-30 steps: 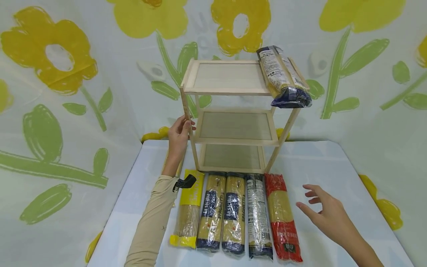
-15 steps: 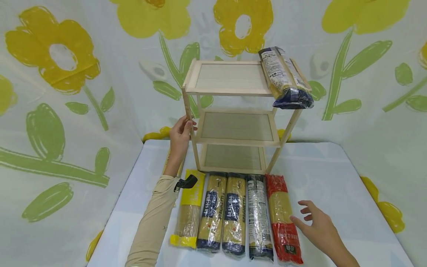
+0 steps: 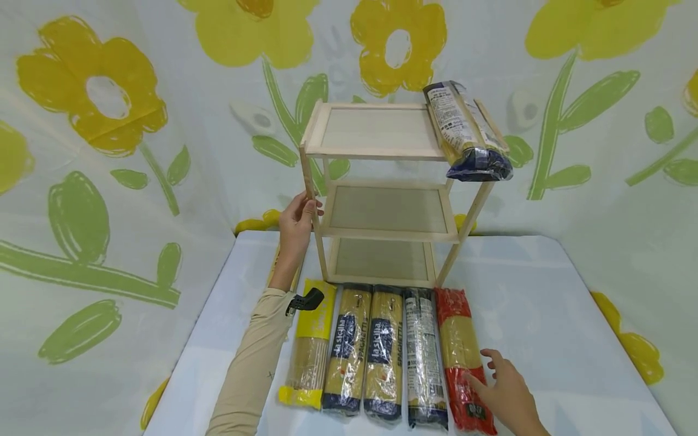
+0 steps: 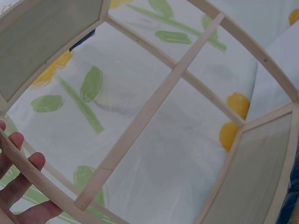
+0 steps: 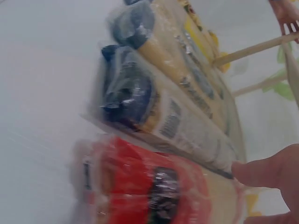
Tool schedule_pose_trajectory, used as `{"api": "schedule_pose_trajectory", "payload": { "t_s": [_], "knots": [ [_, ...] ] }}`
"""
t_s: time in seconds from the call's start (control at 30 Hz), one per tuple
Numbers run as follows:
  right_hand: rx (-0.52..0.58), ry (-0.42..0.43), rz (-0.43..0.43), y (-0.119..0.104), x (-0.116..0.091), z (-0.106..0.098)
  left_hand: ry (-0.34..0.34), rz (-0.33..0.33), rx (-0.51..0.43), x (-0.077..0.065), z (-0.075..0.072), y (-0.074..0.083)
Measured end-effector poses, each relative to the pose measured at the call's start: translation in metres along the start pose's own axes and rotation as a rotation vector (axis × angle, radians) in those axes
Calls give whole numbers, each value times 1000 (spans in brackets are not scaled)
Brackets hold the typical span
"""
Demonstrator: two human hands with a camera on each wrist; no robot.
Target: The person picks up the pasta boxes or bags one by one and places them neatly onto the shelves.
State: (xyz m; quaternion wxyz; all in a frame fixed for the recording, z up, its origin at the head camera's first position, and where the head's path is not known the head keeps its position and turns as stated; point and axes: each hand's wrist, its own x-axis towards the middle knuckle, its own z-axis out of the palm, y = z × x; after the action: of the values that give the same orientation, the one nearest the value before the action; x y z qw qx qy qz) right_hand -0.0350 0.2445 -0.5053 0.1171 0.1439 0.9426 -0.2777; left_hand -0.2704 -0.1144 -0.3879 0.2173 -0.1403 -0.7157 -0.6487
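My left hand (image 3: 296, 227) grips the left upright of a three-tier wooden shelf rack (image 3: 387, 234); in the left wrist view its fingertips (image 4: 36, 161) curl round the pale wood. My right hand (image 3: 509, 393) hovers at the right side of a red spaghetti packet (image 3: 458, 336), fingers spread, thumb over the packet's lower part. Whether the thumb touches it I cannot tell. Left of the red packet lies a dark-ended packet with its label side up (image 3: 424, 357), then two blue-and-gold spaghetti packets (image 3: 383, 369) and a yellow one (image 3: 311, 351).
Another spaghetti packet (image 3: 455, 124) lies on the right end of the rack's top tier, its blue end jutting over the front edge. A further yellow packet (image 3: 297, 278) is partly hidden behind my left forearm. White cloth (image 3: 567, 339) covers the table; flowered fabric hangs behind.
My right hand has moved left and towards me, from beside the red packet to its lower right edge. The left hand keeps its grip on the rack. The packets have not moved.
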Motion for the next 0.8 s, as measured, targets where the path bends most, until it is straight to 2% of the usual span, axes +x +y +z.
{"api": "schedule_pose_trajectory", "payload": {
  "t_s": [0.2, 0.4, 0.43, 0.67, 0.8],
  "knots": [
    [16, 0, 37, 14, 2, 27, 13, 14, 5, -1, 1, 1],
    [13, 35, 75, 15, -2, 46, -1, -1, -2, -1, 0, 0],
    [5, 35, 74, 14, -2, 47, -6, -4, -8, -1, 0, 0],
    [-40, 27, 49, 11, 1, 45, -32, -27, -19, -8, -1, 34],
    [-27, 37, 18, 10, 3, 40, -28, -26, -18, -8, 0, 35]
  ]
}}
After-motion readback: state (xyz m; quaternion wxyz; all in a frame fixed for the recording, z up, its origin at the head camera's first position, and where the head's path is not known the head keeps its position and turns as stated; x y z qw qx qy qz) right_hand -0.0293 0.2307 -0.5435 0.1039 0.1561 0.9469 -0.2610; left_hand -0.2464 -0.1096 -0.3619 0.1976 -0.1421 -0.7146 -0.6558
